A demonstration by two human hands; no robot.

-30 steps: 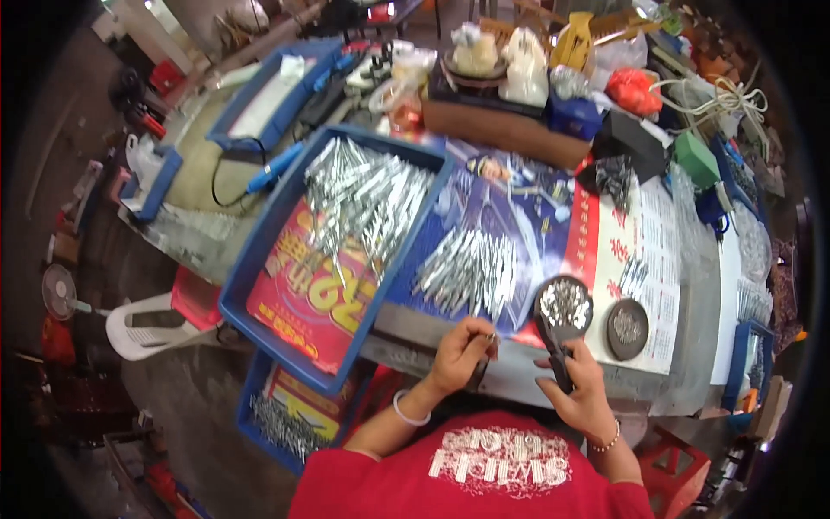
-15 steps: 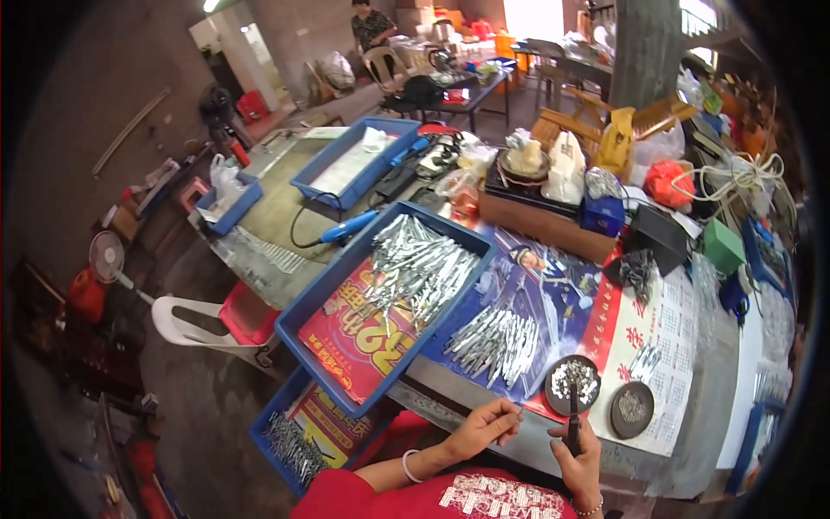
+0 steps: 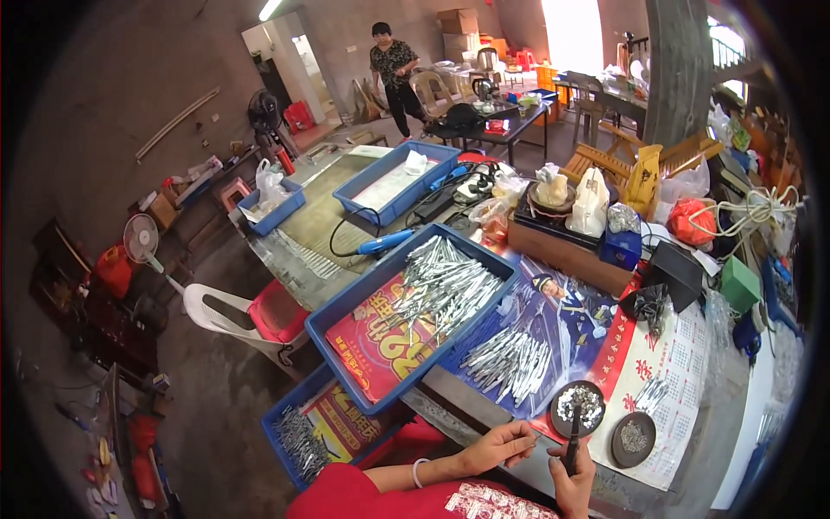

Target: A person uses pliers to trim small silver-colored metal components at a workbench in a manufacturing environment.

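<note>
My left hand is closed in a pinch near the table's front edge, on something too small to make out. In my right hand is a slim dark tool, perhaps tweezers, its tip pointing up over a round dark dish of small whitish pieces. Right of it sits a second dark dish with fine grey bits. A spread pile of thin silvery rods lies on the blue poster beyond my hands. Further left, a large blue tray holds many more such rods.
Below the large tray is another blue tray with metal pieces. A blue-handled corded tool lies behind it. Boxes and bags crowd the table's back right, near a brown box. A white chair stands left; a person stands far back.
The view has tilted up and shifted left, so the table's things appear lower and further right. The far person now shows at full height. Both hands keep their holds.
</note>
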